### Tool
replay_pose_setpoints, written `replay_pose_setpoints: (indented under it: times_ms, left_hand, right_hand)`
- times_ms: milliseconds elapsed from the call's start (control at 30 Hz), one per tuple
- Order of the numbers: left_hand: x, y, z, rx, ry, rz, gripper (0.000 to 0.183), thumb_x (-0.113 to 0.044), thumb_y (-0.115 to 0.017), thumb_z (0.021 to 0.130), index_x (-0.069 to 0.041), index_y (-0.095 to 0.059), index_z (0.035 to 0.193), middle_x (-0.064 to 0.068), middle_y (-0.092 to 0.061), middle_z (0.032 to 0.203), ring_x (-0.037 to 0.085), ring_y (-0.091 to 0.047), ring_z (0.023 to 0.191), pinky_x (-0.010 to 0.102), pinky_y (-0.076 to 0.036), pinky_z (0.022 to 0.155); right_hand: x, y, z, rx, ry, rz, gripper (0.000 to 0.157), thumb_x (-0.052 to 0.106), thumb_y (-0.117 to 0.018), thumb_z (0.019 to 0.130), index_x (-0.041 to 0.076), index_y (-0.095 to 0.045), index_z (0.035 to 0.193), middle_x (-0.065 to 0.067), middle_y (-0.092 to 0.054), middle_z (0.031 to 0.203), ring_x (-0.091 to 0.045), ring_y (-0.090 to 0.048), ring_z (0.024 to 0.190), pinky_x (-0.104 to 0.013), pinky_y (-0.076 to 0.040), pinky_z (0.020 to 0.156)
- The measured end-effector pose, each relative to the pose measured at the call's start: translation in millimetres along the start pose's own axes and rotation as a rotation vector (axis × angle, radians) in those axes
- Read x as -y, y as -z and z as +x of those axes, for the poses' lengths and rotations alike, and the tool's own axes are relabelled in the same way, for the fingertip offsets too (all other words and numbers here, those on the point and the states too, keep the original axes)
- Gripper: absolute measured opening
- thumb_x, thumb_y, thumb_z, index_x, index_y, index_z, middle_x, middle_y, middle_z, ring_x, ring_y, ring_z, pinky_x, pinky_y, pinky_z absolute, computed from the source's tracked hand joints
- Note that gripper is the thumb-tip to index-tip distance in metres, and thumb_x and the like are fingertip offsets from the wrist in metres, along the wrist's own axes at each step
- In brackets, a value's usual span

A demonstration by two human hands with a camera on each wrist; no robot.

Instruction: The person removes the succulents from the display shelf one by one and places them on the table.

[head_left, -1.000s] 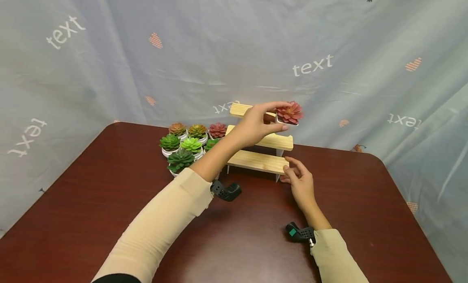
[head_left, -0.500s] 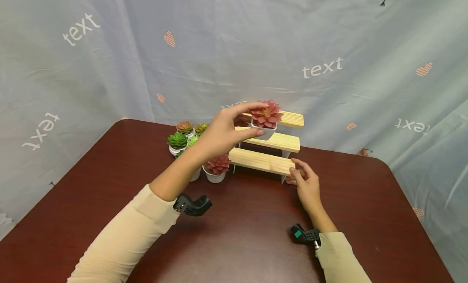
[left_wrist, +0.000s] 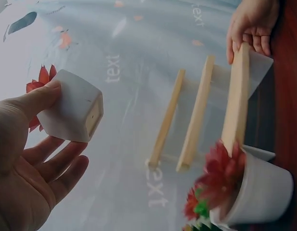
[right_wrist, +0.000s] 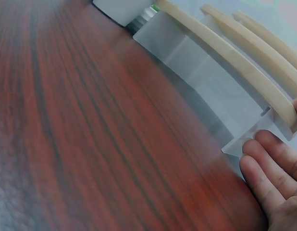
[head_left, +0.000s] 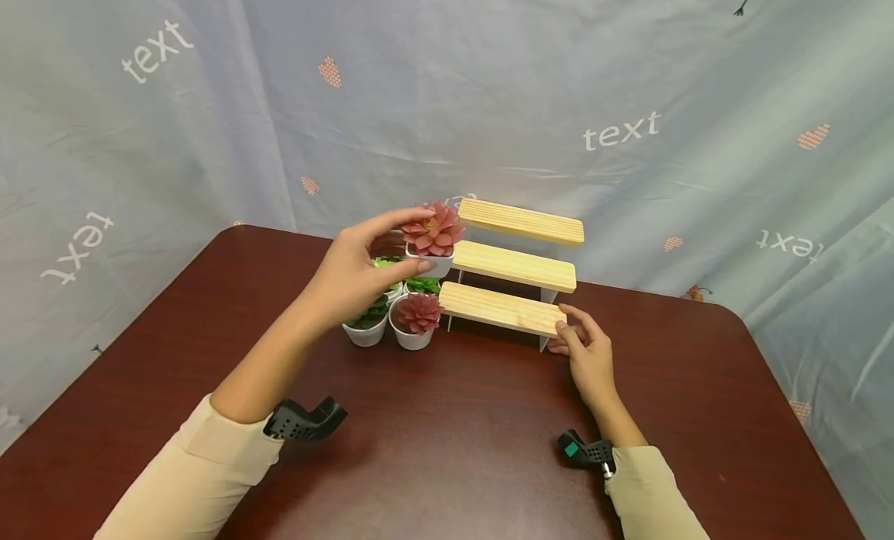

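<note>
My left hand (head_left: 352, 268) holds a red artificial succulent (head_left: 434, 231) in a white angular pot, thumb and fingers on opposite sides. The pot (left_wrist: 74, 108) is raised in the air, left of a three-tier wooden display stand (head_left: 506, 309) and above other potted plants. At the stand's right end my right hand (head_left: 588, 354) grips the lowest plank, the thumb at its top edge. In the right wrist view its fingers (right_wrist: 271, 159) lie against the pale side panel below the plank (right_wrist: 230, 57). All three planks are bare.
Several potted succulents cluster left of the stand, partly hidden behind my left hand. Among them are a red one (head_left: 419, 315) in a round white pot and a dark green one (head_left: 366, 323). The dark red-brown table (head_left: 447, 431) meets a grey printed curtain (head_left: 447, 82) behind.
My left hand has carried the red succulent leftward from the stand's top right to above the other pots. The red pot at the front has come into view. The right hand keeps its hold.
</note>
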State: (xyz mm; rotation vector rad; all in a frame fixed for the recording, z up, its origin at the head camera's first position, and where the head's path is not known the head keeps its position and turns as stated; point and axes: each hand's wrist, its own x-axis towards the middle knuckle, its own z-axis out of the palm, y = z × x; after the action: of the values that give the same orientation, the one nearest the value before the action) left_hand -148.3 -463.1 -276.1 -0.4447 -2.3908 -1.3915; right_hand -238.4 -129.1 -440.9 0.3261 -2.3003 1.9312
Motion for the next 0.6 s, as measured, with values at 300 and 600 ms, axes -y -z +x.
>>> replay_pose_setpoints:
  times_ms: [300, 600]
  left_hand:
    - [30.3, 3.9, -21.2, -0.086, 0.013, -0.087, 0.054, -0.013, -0.075, 0.092, -0.023, -0.059, 0.142, 0.002, -0.063, 0.139, 0.005, -0.067, 0.111, 0.021, -0.055, 0.092]
    - [38.7, 7.5, -27.3, 0.031, 0.016, 0.119, 0.055, -0.018, -0.078, 0.09, -0.028, -0.06, 0.141, 0.0, -0.06, 0.144, 0.02, -0.059, 0.129, 0.048, -0.048, 0.107]
  right_hand:
    - [14.3, -0.5, -6.4, 0.017, 0.004, 0.003, 0.038, 0.012, -0.057, 0.104, 0.001, -0.057, 0.14, 0.003, -0.068, 0.083, -0.013, -0.072, 0.074, -0.026, -0.061, 0.073]
    - [-1.4, 0.5, -1.1, 0.003, 0.009, 0.012, 0.037, 0.017, -0.058, 0.104, 0.005, -0.059, 0.139, 0.004, -0.068, 0.082, -0.01, -0.072, 0.072, -0.024, -0.061, 0.072]
